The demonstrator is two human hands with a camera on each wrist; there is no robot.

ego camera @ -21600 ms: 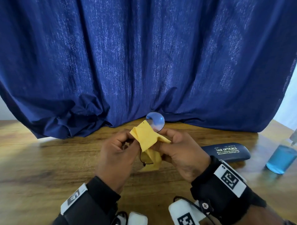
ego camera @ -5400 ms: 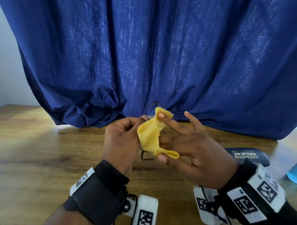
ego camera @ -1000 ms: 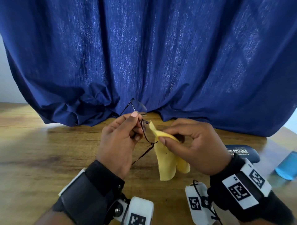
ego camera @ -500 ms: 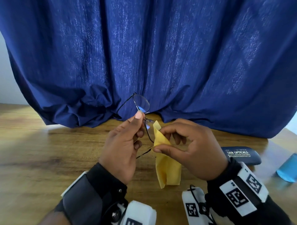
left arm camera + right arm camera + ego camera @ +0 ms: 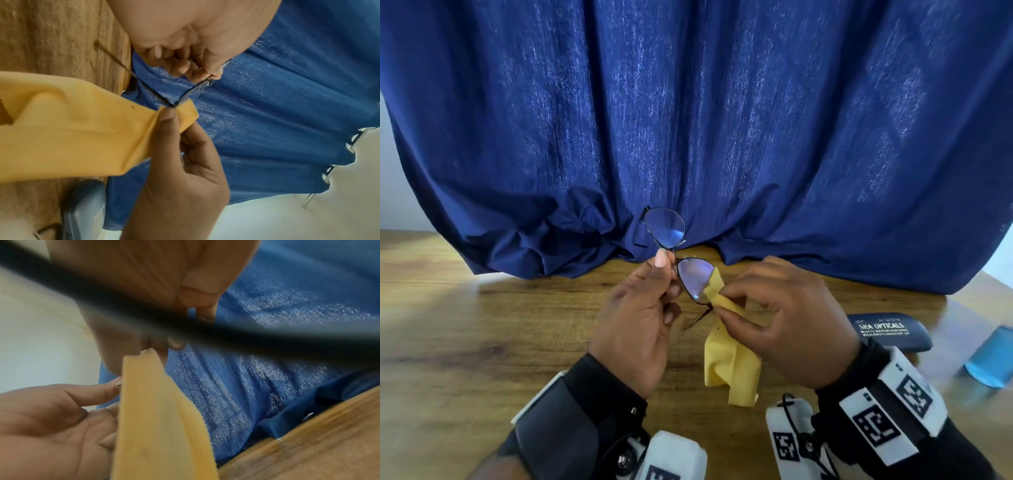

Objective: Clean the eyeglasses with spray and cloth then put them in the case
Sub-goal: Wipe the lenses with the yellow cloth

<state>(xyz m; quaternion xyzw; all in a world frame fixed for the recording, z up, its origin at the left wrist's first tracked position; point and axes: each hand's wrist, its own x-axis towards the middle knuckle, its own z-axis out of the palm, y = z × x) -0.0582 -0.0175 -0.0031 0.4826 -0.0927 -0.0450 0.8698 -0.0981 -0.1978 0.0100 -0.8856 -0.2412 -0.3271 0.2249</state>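
My left hand [image 5: 667,270] pinches thin black-rimmed eyeglasses [image 5: 695,278] at the bridge and holds them upright above the table, one lens over the other. My right hand [image 5: 717,302] pinches a yellow cloth [image 5: 731,363] round the outer edge of the lower lens, near the hinge; the rest of the cloth hangs down. In the left wrist view the cloth [image 5: 72,123] folds over the frame corner [image 5: 174,105] under my right thumb. In the right wrist view the cloth [image 5: 156,418] hangs between both hands. A dark blue glasses case [image 5: 887,331] lies shut at the right.
A bottle of blue spray liquid [image 5: 993,361] stands at the far right edge of the wooden table [image 5: 482,342]. A dark blue curtain [image 5: 722,120] hangs along the back of the table. A blurred black strap [image 5: 246,337] crosses the right wrist view.
My left hand has turned the eyeglasses so that both lenses face me more. My right hand has moved the cloth onto the outer edge of the lower lens.
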